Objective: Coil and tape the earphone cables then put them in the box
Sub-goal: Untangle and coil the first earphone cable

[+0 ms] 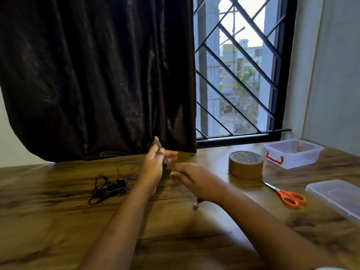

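Right hand [191, 173]: fingers curled, apparently pinching the free end of an earphone cable [158, 145]. It is blurred, and a small end piece dangles under the wrist. Left hand [155, 165], at 10 o'clock of it: fingers fairly straight, cable looped round them, probably as a winding former. Second earphone cable [109, 187]: loose tangle on the wooden table [58, 221], 9 o'clock, not yet coiled. Orange-handled scissors [286, 194] and clear lid [335, 193]: 3 o'clock, likely kept within reach. Brown tape roll [245, 164]: 2 o'clock, lying flat. Clear plastic box [292, 152], red latch: beyond the roll, uncovered, ready for coils.
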Demonstrator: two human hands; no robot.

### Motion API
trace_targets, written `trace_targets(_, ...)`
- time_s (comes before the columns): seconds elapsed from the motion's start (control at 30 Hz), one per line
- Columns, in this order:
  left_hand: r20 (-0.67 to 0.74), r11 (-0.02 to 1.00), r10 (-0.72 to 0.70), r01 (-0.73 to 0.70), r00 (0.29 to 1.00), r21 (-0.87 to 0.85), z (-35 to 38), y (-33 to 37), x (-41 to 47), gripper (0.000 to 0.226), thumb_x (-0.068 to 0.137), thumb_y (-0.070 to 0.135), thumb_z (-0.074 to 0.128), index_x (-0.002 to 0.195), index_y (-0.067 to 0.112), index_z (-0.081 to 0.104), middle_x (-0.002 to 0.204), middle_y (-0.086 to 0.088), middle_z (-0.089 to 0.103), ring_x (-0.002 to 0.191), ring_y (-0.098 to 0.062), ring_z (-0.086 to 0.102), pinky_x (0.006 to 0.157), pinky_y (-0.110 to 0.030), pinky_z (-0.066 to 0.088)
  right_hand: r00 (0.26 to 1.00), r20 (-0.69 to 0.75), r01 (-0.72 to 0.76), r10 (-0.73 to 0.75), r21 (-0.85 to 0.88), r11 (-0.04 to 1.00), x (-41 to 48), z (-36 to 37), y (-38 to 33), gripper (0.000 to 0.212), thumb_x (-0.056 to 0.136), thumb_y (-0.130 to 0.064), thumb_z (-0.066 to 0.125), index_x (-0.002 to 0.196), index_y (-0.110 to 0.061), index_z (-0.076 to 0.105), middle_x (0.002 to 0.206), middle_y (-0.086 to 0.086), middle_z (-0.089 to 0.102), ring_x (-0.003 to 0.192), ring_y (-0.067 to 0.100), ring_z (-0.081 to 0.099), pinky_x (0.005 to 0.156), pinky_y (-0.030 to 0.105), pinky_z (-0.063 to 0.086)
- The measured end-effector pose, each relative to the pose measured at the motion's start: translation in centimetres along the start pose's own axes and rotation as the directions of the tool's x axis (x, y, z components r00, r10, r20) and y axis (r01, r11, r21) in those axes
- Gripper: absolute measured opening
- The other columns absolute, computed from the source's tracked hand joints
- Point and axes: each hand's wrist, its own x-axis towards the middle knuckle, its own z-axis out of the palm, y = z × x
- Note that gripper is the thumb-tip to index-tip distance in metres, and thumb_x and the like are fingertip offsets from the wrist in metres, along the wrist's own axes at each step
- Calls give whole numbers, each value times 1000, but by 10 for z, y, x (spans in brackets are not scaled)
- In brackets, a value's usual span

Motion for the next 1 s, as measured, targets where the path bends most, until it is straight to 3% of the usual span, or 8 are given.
trace_targets(0.1, 217, 988, -125, 101, 968, 121, 8, -1, -6, 42, 102, 8, 33, 141, 20, 33, 103, -4, 63, 83, -6, 61, 69, -17, 50, 985, -166, 46, -53, -45, 998, -1, -13, 7, 11, 93, -23, 55, 88, -22, 65, 72, -24, 49, 69, -10, 50, 65, 12, 37)
trace_targets(0.2, 393, 976, -213, 178, 894, 126, 11, 2, -10, 29, 101, 7, 30, 124, 3, 47, 61, -9, 59, 43, -14, 56, 62, -36, 48, 968, -247, 16, -47, -125, 992, -4, -26, 15, 13, 91, -29, 58, 92, -21, 68, 77, -15, 51, 70, 1, 52, 63, 21, 42)
trace_targets(0.3, 471, 936, -305, 351, 828, -11, 8, 6, -13, 32, 102, 14, 26, 117, 2, 52, 50, -3, 44, 38, -13, 39, 86, -45, 50, 948, -313, 25, -55, -99, 995, -5, -33, 19, 6, 90, -23, 63, 91, -21, 69, 79, -15, 50, 72, -1, 50, 63, 12, 37)
trace_targets(0.43, 572, 858, -312, 484, 759, -174, 4, 13, -17, 32, 101, 21, 28, 108, 10, 57, 45, 0, 34, 34, -9, 29, 71, -39, 55, 926, -371, 82, -69, 19, 996, -1, -32, 21, 9, 89, -10, 65, 92, -17, 70, 85, -9, 55, 77, -3, 52, 68, 8, 39)
trace_targets(0.6, 645, 775, -321, 584, 693, -242, 2, 12, -18, 33, 94, 24, 37, 99, 9, 66, 41, 2, 30, 28, -7, 25, 60, -33, 56, 924, -381, 48, 39, 215, 976, -3, -34, 17, 13, 89, -5, 62, 91, -14, 71, 83, -12, 61, 74, -1, 57, 60, 9, 42)
trace_targets(0.7, 691, 745, -299, 613, 658, -262, -1, 11, -16, 31, 91, 25, 40, 93, 4, 63, 39, 3, 30, 27, -5, 25, 56, -30, 55, 936, -319, -17, 146, 374, 927, -2, -33, 22, 18, 92, -9, 58, 89, -23, 70, 77, -14, 63, 68, 2, 57, 60, 19, 45)
trace_targets(0.83, 746, 725, -250, 630, 617, -279, 0, 13, -13, 22, 93, 25, 37, 81, 11, 47, 40, 7, 30, 26, -3, 27, 52, -27, 51, 940, -271, -40, 210, 520, 853, -1, -30, 26, 19, 94, -4, 53, 89, -15, 67, 76, 7, 62, 61, 20, 53, 53, 35, 44)
trace_targets(1.0, 716, 759, -195, 565, 671, -323, 3, 12, -13, 20, 91, 27, 38, 78, 14, 45, 43, 8, 29, 29, -1, 26, 50, -23, 46, 930, -185, -121, 317, 662, 740, -2, -24, 21, 15, 92, -1, 56, 86, -14, 61, 68, 3, 60, 60, 16, 51, 51, 24, 41)
